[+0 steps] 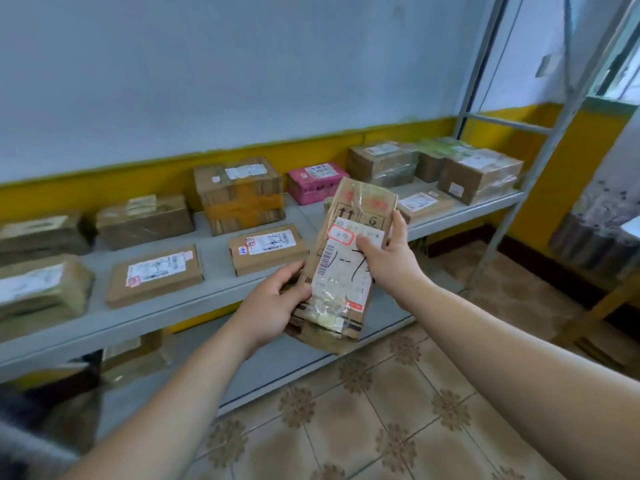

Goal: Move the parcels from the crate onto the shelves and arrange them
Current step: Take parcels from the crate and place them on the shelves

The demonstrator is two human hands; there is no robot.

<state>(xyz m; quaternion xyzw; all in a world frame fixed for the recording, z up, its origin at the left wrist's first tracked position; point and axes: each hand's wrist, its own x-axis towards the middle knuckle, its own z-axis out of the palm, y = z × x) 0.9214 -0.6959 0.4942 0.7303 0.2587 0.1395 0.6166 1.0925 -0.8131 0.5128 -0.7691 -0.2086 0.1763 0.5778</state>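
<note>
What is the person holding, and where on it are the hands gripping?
A taped cardboard parcel, in both hands: the left hand grips its lower left edge, the right hand its right edge, thumb on the label.

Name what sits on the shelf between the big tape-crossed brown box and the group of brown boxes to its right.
A pink parcel, at the back of the shelf between the tape-crossed box and the brown boxes; the head view shows it.
</note>
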